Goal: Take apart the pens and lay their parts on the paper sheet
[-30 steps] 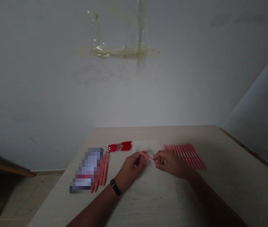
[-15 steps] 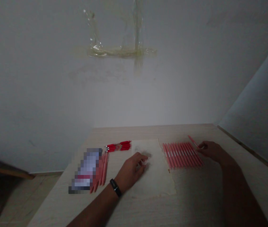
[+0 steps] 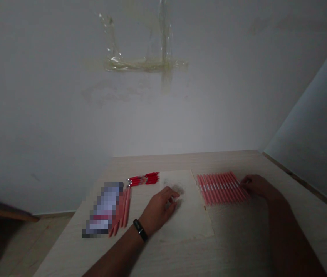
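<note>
My right hand [image 3: 251,184] has its fingers closed at the right end of a neat row of pink pencils [image 3: 219,188]. They pinch the outermost pencil, which lies alongside the others and is partly hidden by the fingertips. Silvery bands show across the middle of the row. Over a pale sheet of paper [image 3: 189,223] rests my left hand [image 3: 160,207], thumb and fingers apart with nothing held. A dark wristband [image 3: 140,229] circles the left wrist. Beside the fingertips, the sheet looks greyish and smudged or shadowed.
Several red pens [image 3: 143,179] lie bunched behind my left hand. More pink pencils [image 3: 125,207] lie at the left, against a blurred-out flat object [image 3: 102,209]. The pale wooden table [image 3: 180,257] meets a wall [image 3: 180,123] at the back.
My right hand has lowered the tilted pencil onto the right end of the row, so it lies in line with the others. My left hand stays put.
</note>
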Available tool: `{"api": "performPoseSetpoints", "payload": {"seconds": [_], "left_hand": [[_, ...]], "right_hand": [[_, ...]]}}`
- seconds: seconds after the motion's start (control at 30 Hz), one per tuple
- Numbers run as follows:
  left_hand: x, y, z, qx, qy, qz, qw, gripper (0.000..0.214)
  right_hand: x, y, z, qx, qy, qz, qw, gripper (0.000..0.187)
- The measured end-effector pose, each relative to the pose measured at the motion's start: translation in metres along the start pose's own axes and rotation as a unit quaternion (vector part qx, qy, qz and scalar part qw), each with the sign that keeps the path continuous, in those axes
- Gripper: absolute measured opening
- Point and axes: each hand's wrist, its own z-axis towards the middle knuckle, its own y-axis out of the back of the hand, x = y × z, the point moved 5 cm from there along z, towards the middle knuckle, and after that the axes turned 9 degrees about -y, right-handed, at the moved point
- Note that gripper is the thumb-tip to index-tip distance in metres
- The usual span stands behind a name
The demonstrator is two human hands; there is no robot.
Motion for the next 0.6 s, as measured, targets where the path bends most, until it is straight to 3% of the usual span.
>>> {"api": "performPoseSetpoints", "payload": {"seconds": [0.27,0.6], "left_hand": [[0.0004,-0.002,-0.0006,0.001,0.0,0.009,1.0,0.02],[0.0,-0.002,-0.0002,0.013,0.006,0.015,1.0,0.019]], "right_hand": [[-0.0075,-0.0053,-0.001,0.045,-0.022,0.025,0.998,0.01],[-0.0033,-0.0043,-0.006,0.047,-0.04,0.047,0.997,0.007]]}}
